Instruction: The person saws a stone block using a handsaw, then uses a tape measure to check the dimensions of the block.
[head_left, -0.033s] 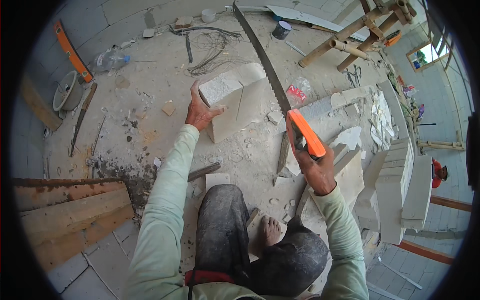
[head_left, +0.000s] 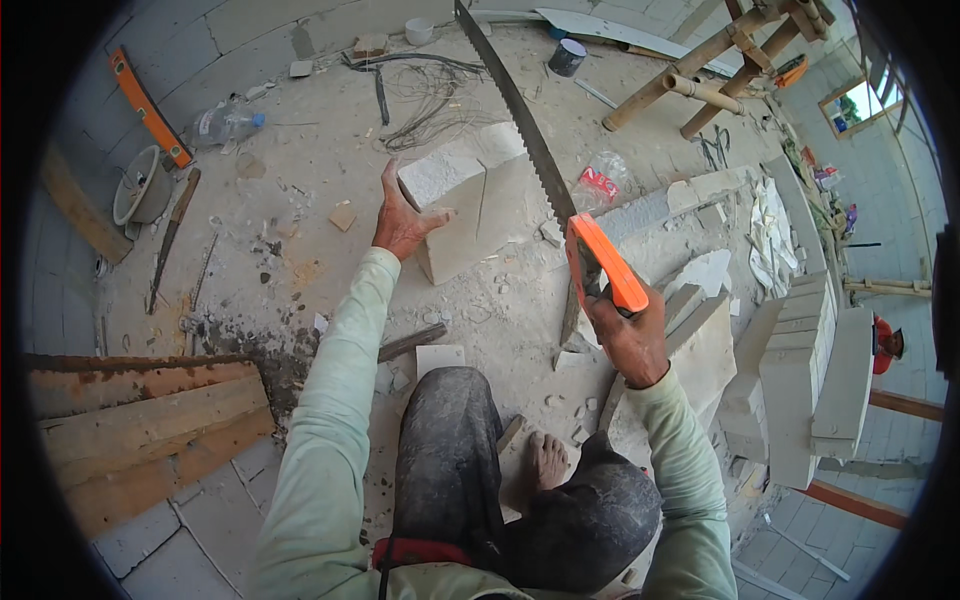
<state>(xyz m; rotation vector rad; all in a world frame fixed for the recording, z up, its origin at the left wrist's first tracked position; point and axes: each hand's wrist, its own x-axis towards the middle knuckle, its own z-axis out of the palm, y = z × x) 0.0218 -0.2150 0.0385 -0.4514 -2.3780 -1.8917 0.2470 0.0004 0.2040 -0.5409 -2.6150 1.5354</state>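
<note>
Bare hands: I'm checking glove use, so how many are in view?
2: left hand on the white block, right hand gripping the orange-handled handsaw. Others may be hidden.

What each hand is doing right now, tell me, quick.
Left hand: holding the left end of the pale block, thumb on its near face.
Right hand: closed, gripping the orange-handled saw.

Left hand [head_left: 403, 222] on pale block [head_left: 470, 225]; right hand [head_left: 636, 338] gripping orange-handled saw [head_left: 607, 258]; clear bottle [head_left: 226, 124] farther left.

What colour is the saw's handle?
The saw's handle is mainly bright orange, clearest in the head view.
</note>
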